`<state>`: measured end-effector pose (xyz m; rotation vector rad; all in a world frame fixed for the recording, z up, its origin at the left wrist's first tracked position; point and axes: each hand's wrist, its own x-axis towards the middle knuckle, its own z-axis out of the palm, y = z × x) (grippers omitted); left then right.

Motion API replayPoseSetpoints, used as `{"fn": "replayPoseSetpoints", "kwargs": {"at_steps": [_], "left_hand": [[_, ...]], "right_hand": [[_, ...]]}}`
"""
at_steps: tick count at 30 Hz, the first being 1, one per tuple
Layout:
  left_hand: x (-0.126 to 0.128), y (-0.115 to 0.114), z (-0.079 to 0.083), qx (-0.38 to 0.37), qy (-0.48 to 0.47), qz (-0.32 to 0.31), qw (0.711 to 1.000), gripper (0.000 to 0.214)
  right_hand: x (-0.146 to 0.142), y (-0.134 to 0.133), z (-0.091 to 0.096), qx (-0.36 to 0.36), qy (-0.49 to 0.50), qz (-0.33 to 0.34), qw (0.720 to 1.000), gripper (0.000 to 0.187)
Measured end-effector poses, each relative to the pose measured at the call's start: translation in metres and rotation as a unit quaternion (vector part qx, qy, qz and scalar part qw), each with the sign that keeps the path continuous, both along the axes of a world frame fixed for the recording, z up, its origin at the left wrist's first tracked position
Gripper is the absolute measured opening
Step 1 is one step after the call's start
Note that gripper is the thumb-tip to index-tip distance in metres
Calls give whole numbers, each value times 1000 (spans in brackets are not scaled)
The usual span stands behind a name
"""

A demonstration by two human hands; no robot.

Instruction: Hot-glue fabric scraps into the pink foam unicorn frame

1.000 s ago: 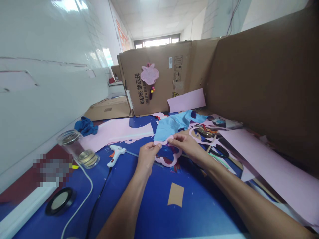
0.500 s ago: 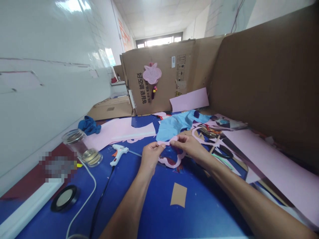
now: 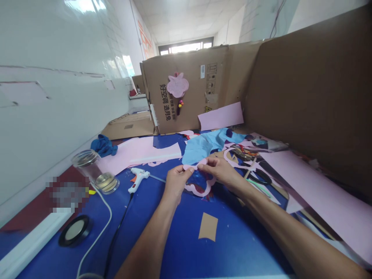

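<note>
Left to right along a blue table (image 3: 232,252): a jar (image 3: 96,171), a glue gun (image 3: 138,179), then the left hand (image 3: 176,183) and right hand (image 3: 222,170), both pinching the upper edge of a wavy pink ring (image 3: 200,193) near a light-blue cloth (image 3: 201,147); far right, a pink sheet (image 3: 315,195).

Craft workspace, glue gun (image 3: 135,186), cut paper (image 3: 136,149)
</note>
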<state>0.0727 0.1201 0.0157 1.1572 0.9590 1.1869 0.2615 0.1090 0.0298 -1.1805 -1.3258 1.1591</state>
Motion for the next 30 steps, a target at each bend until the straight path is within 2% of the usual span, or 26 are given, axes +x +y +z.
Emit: {"fn": "replayPoseSetpoints", "kwargs": {"at_steps": [14,30], "left_hand": [[1,-2,1,0,33,29,999,32],[0,-1,1,4,54,34,998,34]], "right_hand": [[1,3,-6,8,-7,19,1000,41],[1,5,-9,16,-8,18,1000,34]]}}
